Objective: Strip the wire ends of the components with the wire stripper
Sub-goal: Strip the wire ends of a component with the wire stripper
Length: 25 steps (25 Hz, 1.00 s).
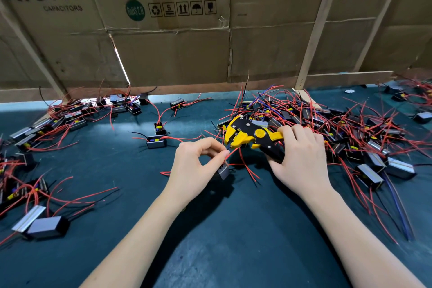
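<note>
Head view: my left hand (195,163) pinches a red wire (233,151), feeding its end into the stripper (251,138); my right hand (301,159) grips the handles, component (223,170) hanging under the left fingers.

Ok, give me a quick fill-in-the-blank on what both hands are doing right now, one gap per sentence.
1. The right hand grips the handles of the yellow and black ____.
2. The left hand pinches a wire whose colour is ____.
3. That red wire leads into the head of the wire stripper, which points toward the person's ____ side.
4. The bigger pile of components lies on the person's ____ side.

Missing words: wire stripper; red; left; right
</note>
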{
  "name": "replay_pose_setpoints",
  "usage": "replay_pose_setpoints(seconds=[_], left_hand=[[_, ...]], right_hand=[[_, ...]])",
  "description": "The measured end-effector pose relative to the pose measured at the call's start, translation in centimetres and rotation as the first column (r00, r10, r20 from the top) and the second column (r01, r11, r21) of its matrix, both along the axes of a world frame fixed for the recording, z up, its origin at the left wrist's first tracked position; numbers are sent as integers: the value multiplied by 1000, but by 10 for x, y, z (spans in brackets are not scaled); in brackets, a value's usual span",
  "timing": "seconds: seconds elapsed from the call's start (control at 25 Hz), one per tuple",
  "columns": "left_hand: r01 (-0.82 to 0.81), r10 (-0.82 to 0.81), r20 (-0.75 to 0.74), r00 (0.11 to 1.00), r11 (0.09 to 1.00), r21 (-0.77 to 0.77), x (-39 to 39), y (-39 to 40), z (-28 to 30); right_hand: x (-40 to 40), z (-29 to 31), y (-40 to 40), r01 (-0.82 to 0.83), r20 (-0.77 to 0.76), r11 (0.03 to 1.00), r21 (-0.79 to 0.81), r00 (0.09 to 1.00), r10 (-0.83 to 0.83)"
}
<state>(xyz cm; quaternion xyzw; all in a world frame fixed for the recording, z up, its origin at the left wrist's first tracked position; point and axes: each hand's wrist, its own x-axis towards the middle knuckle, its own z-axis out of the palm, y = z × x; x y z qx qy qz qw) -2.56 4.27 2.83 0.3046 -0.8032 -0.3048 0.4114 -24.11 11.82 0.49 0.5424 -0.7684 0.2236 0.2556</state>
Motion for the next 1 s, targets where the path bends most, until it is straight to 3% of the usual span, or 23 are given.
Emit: replay_pose_setpoints(seconds=[0.76,1.0], left_hand=[[-66,66,-9,998,998,2,0,-3,-3],[-38,38,2,999,999,15,0,-2,-3]], right_hand=[[6,5,1,-64,35,997,-34,997,65],[8,7,4,-5,30,1000,-18,1000,6]])
